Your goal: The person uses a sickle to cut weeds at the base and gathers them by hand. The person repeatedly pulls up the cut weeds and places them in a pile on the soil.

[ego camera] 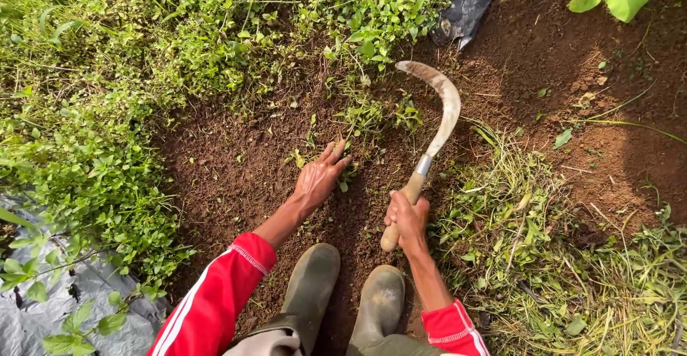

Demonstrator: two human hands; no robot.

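Near the middle of the bare brown soil [236,177], the left hand [320,177] lies flat with fingers spread, fingertips touching small green weeds [368,116]. Just right of it, the right hand [408,220] is wrapped tight around the wooden handle of a sickle [436,123] (curved blade arching far and left). Cut grass [537,256] lies right; two green rubber boots [343,299] stand nearest.
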